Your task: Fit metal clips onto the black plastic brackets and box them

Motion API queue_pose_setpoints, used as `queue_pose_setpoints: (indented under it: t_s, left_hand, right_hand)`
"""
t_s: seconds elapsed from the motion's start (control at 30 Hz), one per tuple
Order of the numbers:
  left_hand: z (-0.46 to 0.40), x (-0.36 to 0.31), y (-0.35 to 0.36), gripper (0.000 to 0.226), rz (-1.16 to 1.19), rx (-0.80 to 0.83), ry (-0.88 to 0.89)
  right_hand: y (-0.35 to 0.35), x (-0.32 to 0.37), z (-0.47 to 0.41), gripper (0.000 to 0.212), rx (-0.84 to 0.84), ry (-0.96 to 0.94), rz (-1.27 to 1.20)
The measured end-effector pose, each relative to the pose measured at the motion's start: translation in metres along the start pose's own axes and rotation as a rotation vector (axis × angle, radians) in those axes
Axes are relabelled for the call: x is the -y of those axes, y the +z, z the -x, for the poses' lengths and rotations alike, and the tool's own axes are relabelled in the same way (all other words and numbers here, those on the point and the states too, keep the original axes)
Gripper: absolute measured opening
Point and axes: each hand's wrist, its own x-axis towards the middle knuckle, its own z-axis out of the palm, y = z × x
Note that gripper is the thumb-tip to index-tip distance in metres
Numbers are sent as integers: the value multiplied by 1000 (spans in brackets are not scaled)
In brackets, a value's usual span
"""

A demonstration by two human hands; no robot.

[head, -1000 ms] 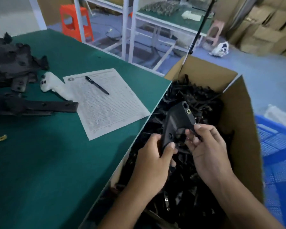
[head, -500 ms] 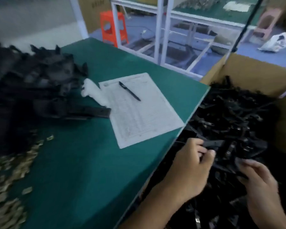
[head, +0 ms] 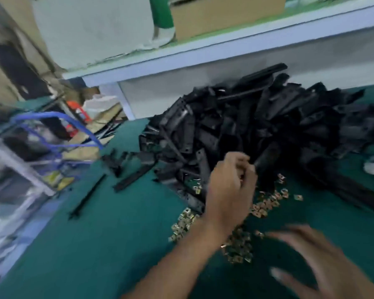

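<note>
Room: bare green table (head: 99, 251) left of the fingers, its edge further left.
Left hand (head: 229, 190): fingers curled at the bracket pile (head: 257, 121); grip unclear.
Right hand (head: 324, 266): blurred, fingers spread, holding nothing.
Clips (head: 238, 249): scattered between both hands.
Strips (head: 86, 197): loose, leftward.

Soft, even light with no hard shadows falls on my bench, but the whole view smears with motion, my right hand (head: 324, 264) worst, edges bowed.
</note>
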Motion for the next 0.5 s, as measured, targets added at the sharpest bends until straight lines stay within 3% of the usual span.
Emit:
queue_pose_setpoints:
  t_s: [0.1, 0.17, 0.27, 0.33, 0.5]
  left_hand:
    - [-2, 57, -28, 33, -443, -86, -102]
    - [4, 79, -36, 48, -566, -64, -109]
    - [13, 101, -37, 68, -642, 33, -152]
    - [13, 108, -35, 74, -618, 80, -175]
    - [7, 113, -33, 63, -481, 21, -258]
  right_hand:
    - [22, 43, -42, 66, 225, -147, 196]
    - [27, 45, -64, 70, 149, -122, 144]
    - [29, 47, -84, 48, 45, -145, 174]
    - [35, 49, -85, 32, -124, -219, 140]
    - [41, 39, -83, 25, -232, -187, 102]
